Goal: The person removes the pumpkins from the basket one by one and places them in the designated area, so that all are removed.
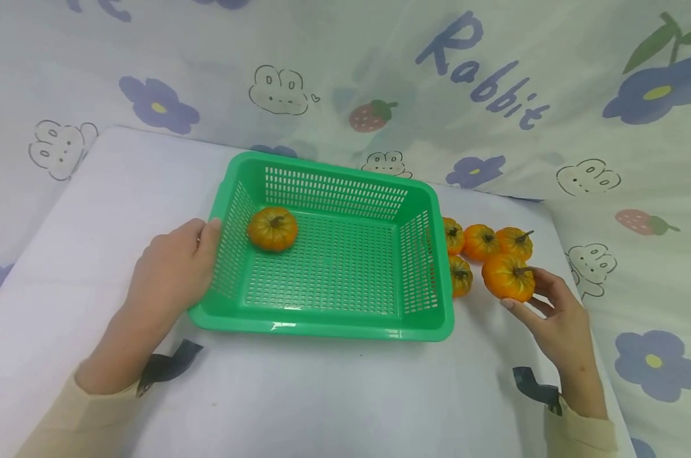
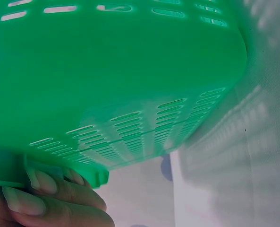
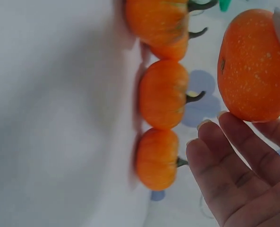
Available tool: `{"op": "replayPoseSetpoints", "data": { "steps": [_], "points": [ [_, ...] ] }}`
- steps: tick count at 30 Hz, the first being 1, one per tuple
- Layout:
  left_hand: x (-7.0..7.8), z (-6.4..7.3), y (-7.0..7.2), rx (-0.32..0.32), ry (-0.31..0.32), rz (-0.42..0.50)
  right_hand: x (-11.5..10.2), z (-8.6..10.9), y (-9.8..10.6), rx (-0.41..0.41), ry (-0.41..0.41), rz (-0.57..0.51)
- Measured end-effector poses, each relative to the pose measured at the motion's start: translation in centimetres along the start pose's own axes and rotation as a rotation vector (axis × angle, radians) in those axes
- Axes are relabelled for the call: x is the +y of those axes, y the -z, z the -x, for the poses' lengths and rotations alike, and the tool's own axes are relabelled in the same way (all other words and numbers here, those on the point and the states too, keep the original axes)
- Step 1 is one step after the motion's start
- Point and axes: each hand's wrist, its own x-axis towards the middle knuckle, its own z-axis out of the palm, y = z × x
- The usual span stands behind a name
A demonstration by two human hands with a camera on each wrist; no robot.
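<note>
My left hand (image 1: 174, 267) grips the left rim of a green plastic basket (image 1: 322, 327); in the left wrist view its fingers (image 2: 69, 198) curl under that rim. One small orange pumpkin (image 1: 272, 229) sits inside the basket near its left wall. Right of the basket, my right hand (image 1: 563, 318) pinches another small pumpkin (image 1: 507, 278) between thumb and fingertips. The right wrist view shows this held pumpkin (image 3: 255, 66) up off the table, its underside facing the camera. Several more pumpkins (image 1: 480, 242) stand close together beside the basket's right wall, partly hidden by it.
A white-covered table (image 1: 322, 401) lies under everything. Behind it and along the right hangs a cloth (image 1: 322, 38) printed with rabbits, flowers and strawberries. A dark strap (image 1: 536, 388) hangs at the right wrist, and a similar strap (image 1: 170, 364) at the left.
</note>
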Motion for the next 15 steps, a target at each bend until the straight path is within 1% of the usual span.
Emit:
{"op": "replayPoseSetpoints", "data": {
  "steps": [7,15],
  "points": [
    [0.0,0.0,0.0,0.001,0.0,0.001,1.4,0.3,-0.7,-0.044,-0.087,0.026],
    [0.0,0.0,0.0,0.002,-0.001,0.002,1.8,0.4,-1.3,-0.111,-0.092,0.032]
  ]
}}
